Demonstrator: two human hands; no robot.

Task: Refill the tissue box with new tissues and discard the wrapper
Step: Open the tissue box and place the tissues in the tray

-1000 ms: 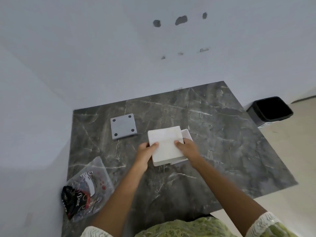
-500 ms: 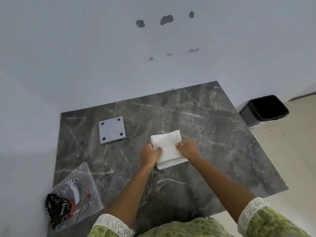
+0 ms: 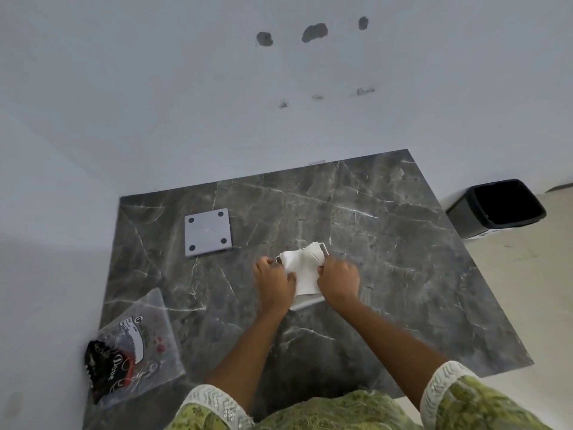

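A white stack of tissues (image 3: 302, 266) sits in the white tissue box (image 3: 324, 247) near the middle of the dark marble table (image 3: 387, 274); only the box's rim shows around the stack. My left hand (image 3: 273, 282) grips the stack's left side and my right hand (image 3: 339, 279) grips its right side, bending the tissues inward between them. The box's grey square lid (image 3: 207, 232), with a dot in each corner, lies flat to the far left. The clear plastic wrapper (image 3: 136, 349) with black and red print lies at the table's near left corner.
A black waste bin (image 3: 496, 207) stands on the floor beyond the table's right edge. White walls close the table's far side and left side. My green patterned sleeves and clothing fill the bottom of the view.
The tissue stack has gone from flat above the box to squeezed and bent down into it. Both hands closed in on its sides and moved lower.
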